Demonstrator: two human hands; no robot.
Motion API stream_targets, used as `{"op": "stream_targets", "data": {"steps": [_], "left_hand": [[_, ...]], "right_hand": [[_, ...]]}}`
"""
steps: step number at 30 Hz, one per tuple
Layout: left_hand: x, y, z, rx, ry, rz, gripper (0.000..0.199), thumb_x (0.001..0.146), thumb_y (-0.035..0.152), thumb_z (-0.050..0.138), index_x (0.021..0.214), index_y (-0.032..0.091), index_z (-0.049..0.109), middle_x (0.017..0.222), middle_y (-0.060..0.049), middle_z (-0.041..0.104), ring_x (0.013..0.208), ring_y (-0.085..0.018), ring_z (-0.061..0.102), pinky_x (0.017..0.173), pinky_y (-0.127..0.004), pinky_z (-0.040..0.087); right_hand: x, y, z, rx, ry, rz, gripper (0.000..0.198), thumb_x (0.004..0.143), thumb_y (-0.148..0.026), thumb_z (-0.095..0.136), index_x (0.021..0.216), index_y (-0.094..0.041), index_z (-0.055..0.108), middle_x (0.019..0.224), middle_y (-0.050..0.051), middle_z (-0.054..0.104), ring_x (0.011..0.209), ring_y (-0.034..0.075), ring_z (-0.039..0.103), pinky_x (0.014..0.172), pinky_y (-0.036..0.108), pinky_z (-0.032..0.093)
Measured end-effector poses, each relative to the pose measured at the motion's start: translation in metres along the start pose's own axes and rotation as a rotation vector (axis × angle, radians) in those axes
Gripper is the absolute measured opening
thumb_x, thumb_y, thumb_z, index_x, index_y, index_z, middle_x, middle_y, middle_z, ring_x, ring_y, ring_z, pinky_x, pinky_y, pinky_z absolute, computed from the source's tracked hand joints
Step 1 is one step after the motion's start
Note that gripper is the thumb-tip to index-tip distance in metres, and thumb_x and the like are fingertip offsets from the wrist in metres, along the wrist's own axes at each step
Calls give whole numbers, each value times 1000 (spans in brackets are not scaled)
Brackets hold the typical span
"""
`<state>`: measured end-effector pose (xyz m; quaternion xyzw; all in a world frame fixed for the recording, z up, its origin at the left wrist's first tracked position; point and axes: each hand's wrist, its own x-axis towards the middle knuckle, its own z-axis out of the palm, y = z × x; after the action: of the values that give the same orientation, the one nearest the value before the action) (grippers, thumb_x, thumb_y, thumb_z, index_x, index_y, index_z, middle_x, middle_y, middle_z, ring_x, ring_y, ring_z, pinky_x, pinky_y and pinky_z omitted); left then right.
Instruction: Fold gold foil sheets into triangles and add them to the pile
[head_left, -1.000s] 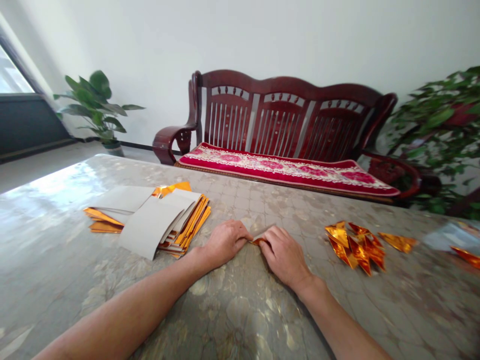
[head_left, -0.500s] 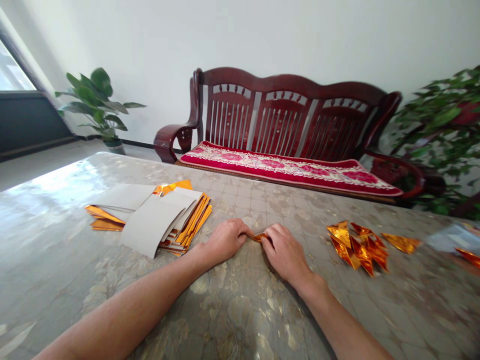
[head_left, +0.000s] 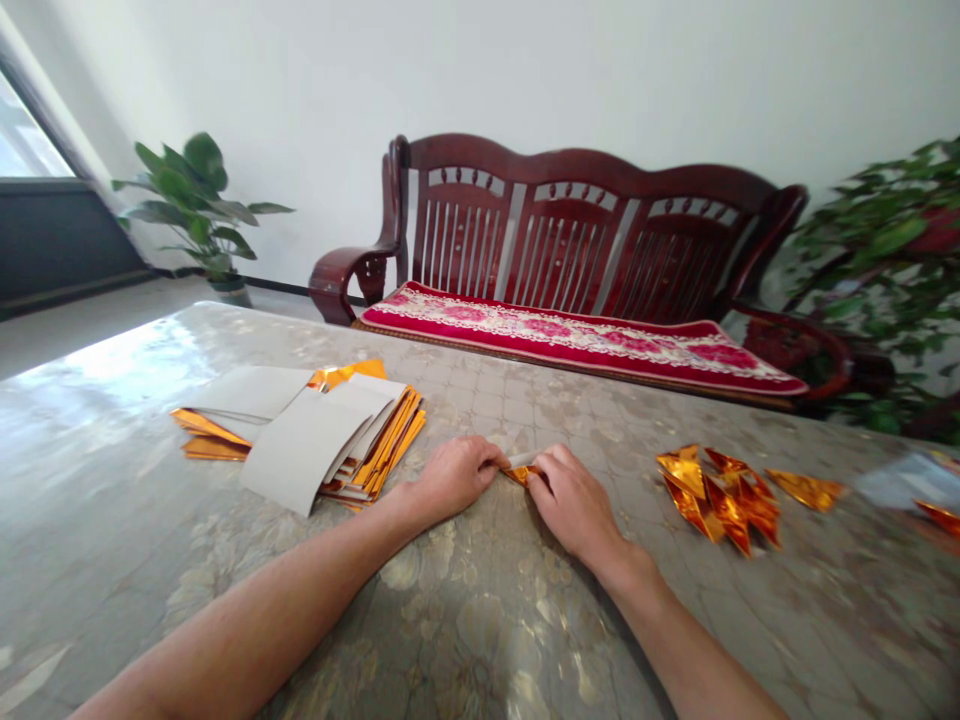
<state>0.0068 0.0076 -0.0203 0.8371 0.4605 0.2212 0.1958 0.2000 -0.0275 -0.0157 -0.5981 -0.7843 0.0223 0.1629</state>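
Flowers and squares cover the big shiny counter (head_left: 480,630), and from where I stand I see two bare arms reach over it from the near side. The left hand (head_left: 459,477) and the right hand (head_left: 574,502) are close to each other near the middle. Between them is a small paper (head_left: 517,474), gold on one part and pale on another. The left fingers pinch one end of it, and the right thumb and fingers are closed on the other end. I can't tell if the paper touches the counter.

Well to the right of the right hand is a pile of folded gold pieces (head_left: 724,505), all pointy and shiny. One more gold piece (head_left: 806,490) lies just beside the pile. Past that is a see-through thing (head_left: 904,478), too blurry to name, with a bit of gold (head_left: 939,517) by it. To the left of the left hand sits a messy stack of papers (head_left: 300,445), whitish on top with gold edges peeking out.

Behind the counter is a red mat (head_left: 585,335) with pink flowers, on a dark red wooden bench (head_left: 577,165). One leafy plant (head_left: 199,205) stands in a pot off to the left, and a bushy plant (head_left: 885,245) is on the right. Behind everything is a white wall (head_left: 600,70)
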Motion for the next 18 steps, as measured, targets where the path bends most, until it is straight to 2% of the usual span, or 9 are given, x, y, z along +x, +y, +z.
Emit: {"op": "stream_targets", "data": {"steps": [9,18], "left_hand": [[0,-2,4,-37,30,-12,29,83,13,51,92,24,75,91,-1,74,88,-17,67,80,-25,49],[-1,2,-1,4,-2,-35,23,81,13,53,89,22,72,88,-2,71,84,-17,65,78,-25,48]], "right_hand": [[1,2,3,34,30,-2,20,91,-19,47,73,-22,54,90,2,58,87,16,58,71,28,39],[1,1,5,54,55,26,15,89,-20,49,76,-22,55,91,3,60,85,17,59,70,29,40]]}}
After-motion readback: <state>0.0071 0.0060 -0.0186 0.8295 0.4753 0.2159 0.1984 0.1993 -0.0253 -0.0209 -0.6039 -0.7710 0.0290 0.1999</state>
